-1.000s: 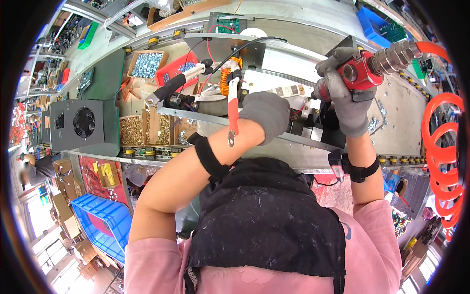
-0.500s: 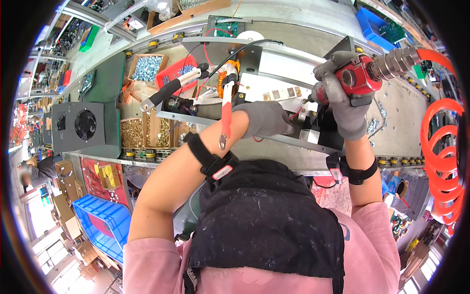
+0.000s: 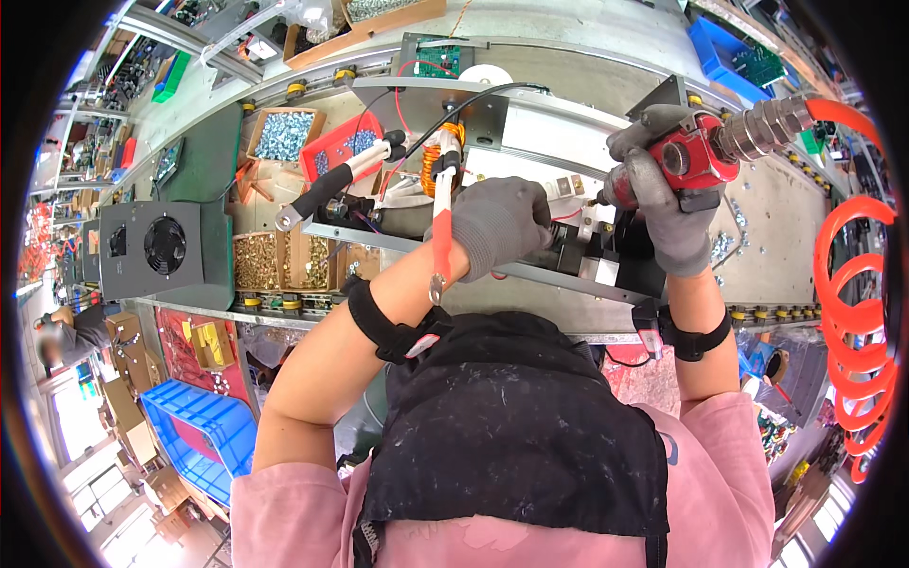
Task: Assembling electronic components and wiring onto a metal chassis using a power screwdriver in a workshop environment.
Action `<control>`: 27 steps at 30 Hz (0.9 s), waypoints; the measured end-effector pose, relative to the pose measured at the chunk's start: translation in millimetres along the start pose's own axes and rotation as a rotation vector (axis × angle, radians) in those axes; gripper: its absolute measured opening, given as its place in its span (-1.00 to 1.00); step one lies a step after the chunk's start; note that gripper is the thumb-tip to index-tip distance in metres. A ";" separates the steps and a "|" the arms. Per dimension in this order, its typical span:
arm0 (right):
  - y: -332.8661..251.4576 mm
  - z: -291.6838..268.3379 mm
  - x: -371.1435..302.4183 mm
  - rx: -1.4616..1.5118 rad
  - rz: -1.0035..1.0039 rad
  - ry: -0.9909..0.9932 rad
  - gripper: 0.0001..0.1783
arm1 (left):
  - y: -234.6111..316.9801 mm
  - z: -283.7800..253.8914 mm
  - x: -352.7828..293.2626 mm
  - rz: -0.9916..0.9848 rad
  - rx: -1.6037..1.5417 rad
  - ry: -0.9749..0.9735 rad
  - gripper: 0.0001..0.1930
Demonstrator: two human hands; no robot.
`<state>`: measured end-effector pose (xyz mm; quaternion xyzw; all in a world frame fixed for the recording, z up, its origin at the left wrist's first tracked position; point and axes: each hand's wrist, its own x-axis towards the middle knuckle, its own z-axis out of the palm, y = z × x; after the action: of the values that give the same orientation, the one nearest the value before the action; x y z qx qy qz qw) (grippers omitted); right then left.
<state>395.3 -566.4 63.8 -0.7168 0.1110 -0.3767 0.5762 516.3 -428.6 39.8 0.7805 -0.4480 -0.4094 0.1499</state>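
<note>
Head view: red pneumatic driver (image 3: 688, 159) with silver hose fitting (image 3: 765, 131), grasped in fingers of right hand (image 3: 674, 213) over right end of open grey chassis (image 3: 568, 282), long axis slanting leftward and toward near edge of table (image 3: 784, 222); left hand (image 3: 502, 227) at chassis middle, fingers bent, hold impossible to tell

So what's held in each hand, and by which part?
Right hand: red pneumatic driver, by its middle, between nose and hose fitting. Left hand: cannot tell; its palm side is hidden.

A person's gloved left hand (image 3: 502, 225) bends its fingers, the left forearm (image 3: 331, 367) slanting behind them; beyond those fingers, the right hand (image 3: 670, 189) grips, the right forearm (image 3: 695, 295) below its curled fingers.
</note>
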 end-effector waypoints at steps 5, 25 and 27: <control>-1.4 0.1 1.4 -0.056 -0.055 -0.039 -0.67 | 0.1 -2.2 -1.4 0.010 -0.029 -0.005 -0.78; 4.7 2.2 7.0 -0.048 -0.106 0.003 -0.71 | -2.1 -2.8 0.1 0.018 0.033 -0.023 -0.76; 4.9 2.8 7.5 -0.060 -0.116 0.000 -0.72 | -2.1 -3.1 -0.1 0.015 0.015 -0.030 -0.76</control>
<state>403.7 -570.2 62.3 -0.7391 0.0806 -0.4057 0.5317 519.8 -427.7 40.5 0.7721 -0.4589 -0.4167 0.1403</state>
